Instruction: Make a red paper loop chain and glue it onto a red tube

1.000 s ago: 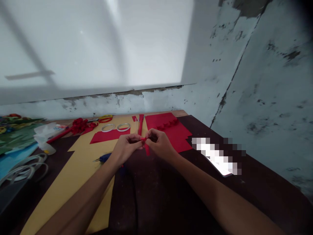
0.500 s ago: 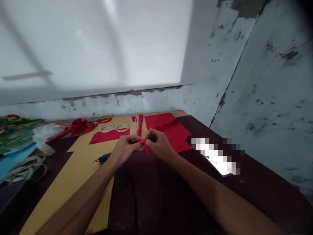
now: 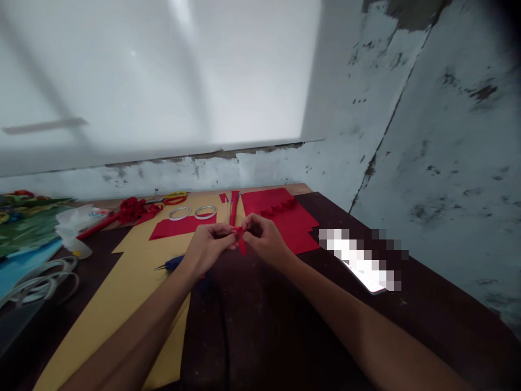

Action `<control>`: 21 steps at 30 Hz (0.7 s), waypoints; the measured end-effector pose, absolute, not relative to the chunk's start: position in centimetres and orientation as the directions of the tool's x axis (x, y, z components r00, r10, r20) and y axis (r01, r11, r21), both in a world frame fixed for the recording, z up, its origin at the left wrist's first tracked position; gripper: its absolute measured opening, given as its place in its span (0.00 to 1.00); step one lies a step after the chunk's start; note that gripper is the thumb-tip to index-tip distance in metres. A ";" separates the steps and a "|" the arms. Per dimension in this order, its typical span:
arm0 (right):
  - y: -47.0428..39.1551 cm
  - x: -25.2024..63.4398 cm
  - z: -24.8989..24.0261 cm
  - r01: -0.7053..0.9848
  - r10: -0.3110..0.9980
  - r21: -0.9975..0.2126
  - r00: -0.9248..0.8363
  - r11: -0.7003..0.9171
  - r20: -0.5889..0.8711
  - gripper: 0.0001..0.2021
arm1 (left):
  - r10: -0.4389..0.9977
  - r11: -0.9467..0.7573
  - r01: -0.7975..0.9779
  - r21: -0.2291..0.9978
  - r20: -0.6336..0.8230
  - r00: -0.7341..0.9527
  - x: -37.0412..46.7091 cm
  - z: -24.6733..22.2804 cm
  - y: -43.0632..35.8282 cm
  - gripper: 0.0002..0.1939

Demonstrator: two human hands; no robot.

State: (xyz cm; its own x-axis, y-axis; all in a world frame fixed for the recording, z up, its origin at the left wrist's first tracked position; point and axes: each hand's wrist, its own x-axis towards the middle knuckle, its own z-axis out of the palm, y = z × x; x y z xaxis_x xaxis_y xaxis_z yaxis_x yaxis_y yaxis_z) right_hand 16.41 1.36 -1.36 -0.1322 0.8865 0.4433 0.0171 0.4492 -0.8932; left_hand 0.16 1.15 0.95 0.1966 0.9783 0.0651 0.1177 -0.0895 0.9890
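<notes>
Between my two hands is a narrow red paper strip [image 3: 243,247], its loose end hanging down below my fingers. My left hand [image 3: 214,241] pinches the folded upper part of the strip. Thumb and fingers of my right hand [image 3: 262,236] close on the same strip from the other side. Fingertips hide much of the folded part. Just behind the hands lie a red rolled piece [image 3: 234,206] and thin sticks on the yellow paper. A red sheet [image 3: 280,217] to the right carries a row of small dark red folded pieces [image 3: 279,207].
On the yellow paper [image 3: 109,304] lie a blue pen-like tool [image 3: 175,263], two silver rings [image 3: 205,212], a red sheet [image 3: 163,228] and yellow-red scissors [image 3: 175,198]. A red flower [image 3: 132,209], a glue bottle [image 3: 79,247] and coiled cable [image 3: 36,285] sit left. A bright phone-like device [image 3: 358,266] lies right.
The red strip has turned slightly between my fingers, and its hanging end has shifted a little to the left. Both hands stay in nearly the same place.
</notes>
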 end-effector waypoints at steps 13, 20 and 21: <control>1.3 16.5 -1.3 0.043 0.891 -0.896 -0.136 0.441 0.432 0.03 | 0.975 -0.073 0.104 0.992 0.049 0.219 0.1 1.1 1.1 0.11; 1.5 16.4 -1.5 0.060 0.886 -0.887 -0.119 0.458 0.449 0.03 | 0.965 -0.049 0.120 0.992 0.016 0.262 0.1 1.1 1.2 0.11; 1.5 16.4 -1.6 0.051 0.884 -0.887 -0.124 0.459 0.451 0.03 | 0.968 -0.059 0.122 0.991 0.027 0.250 0.1 1.1 1.2 0.10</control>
State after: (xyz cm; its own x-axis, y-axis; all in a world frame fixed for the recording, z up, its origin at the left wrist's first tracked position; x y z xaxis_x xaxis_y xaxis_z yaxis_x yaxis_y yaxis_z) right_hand 16.44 1.53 -1.55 -0.1241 0.8840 0.4507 0.0512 0.4594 -0.8868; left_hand 0.07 1.18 1.10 0.2502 0.9678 0.0269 0.1215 -0.0590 0.9908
